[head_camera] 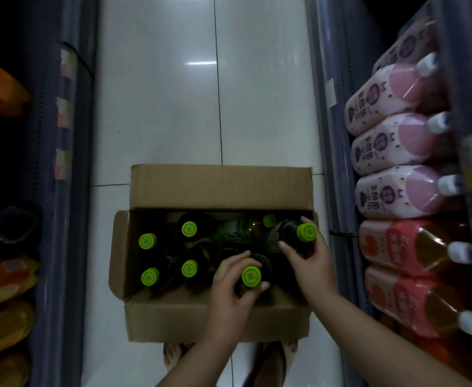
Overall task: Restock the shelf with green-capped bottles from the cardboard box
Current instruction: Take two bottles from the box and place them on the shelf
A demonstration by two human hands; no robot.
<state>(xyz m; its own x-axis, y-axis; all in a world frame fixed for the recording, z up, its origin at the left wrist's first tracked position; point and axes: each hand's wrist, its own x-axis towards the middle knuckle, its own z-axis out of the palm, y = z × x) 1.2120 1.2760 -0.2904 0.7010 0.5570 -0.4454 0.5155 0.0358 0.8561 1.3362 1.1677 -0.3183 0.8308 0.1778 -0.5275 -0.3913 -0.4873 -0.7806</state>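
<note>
Cardboard box (218,317) sat open on glossy floor tiles (159,107), seven round green caps visible inside.
Left hand (233,291) gripped one upright bottle (251,276); right hand (311,263) clasped a second bottle (299,233).

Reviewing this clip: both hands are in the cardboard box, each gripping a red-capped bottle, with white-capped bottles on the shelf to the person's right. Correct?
Not quite: the caps are green, not red. The head view shows the left hand on one green-capped bottle and the right hand on another, both inside the cardboard box. The white-capped bottles on the right are as stated.
</note>
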